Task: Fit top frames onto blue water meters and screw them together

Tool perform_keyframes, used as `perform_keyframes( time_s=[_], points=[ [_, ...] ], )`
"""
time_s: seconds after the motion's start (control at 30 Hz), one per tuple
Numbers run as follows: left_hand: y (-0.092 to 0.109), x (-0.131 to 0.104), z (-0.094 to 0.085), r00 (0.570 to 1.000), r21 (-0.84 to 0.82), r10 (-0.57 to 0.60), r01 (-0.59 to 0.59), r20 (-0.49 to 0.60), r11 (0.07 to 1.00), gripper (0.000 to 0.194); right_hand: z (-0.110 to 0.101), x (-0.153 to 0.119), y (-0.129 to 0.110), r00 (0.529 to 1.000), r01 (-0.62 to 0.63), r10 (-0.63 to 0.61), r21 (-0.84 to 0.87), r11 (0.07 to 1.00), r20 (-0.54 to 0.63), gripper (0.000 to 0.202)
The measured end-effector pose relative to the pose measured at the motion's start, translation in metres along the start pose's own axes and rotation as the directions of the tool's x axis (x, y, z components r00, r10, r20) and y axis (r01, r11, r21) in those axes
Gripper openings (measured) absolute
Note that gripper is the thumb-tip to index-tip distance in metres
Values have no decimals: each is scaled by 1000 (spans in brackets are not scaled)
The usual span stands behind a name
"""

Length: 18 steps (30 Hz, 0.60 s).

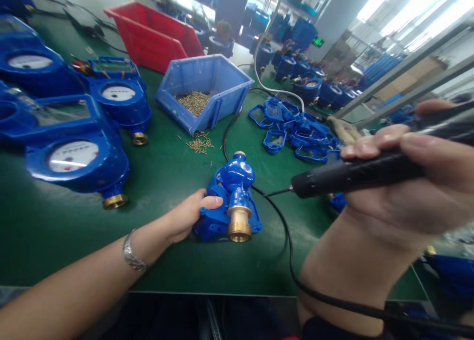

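Observation:
A blue water meter with a threaded brass end lies face down on the green table, near its front edge. My left hand is closed on the meter's left side, thumb on top. On the right, my right hand is wrapped round a black electric screwdriver. Its thin bit points left, a short way from the meter and apart from it. Small brass screws lie scattered beyond the meter, before a blue bin holding many more.
Several blue meters stand at the left on the green table. A red bin is at the back. Blue frames are piled behind the screwdriver. A black cable crosses the table beside the meter.

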<state>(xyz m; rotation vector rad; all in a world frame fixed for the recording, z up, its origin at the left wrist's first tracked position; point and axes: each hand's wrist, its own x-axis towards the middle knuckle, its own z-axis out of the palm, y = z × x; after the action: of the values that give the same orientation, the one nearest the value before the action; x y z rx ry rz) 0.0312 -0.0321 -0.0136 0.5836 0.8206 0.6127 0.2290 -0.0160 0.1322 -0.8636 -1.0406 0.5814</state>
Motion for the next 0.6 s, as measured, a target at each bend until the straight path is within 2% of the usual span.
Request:
perform_keyframes(
  time_s=[0.1, 0.23, 0.47, 0.6],
  points=[
    [1, -2, 0, 1000, 22, -8, 7, 18, 1000, 60, -7, -15, -14, 999, -40, 40, -65, 997, -8, 29],
    [5, -5, 1, 997, 36, -31, 29, 71, 999, 67, -13, -36, -9, 988, -151, 148, -92, 984, -36, 30],
    [4, -2, -3, 998, 87, -54, 52, 26, 995, 73, -17, -42, -11, 975, -220, 218, -86, 972, -27, 30],
    [3, -1, 0, 999, 50, -37, 36, 7, 998, 71, -16, -51, 0, 965, -261, 260, -101, 960, -18, 34]
  ],
)
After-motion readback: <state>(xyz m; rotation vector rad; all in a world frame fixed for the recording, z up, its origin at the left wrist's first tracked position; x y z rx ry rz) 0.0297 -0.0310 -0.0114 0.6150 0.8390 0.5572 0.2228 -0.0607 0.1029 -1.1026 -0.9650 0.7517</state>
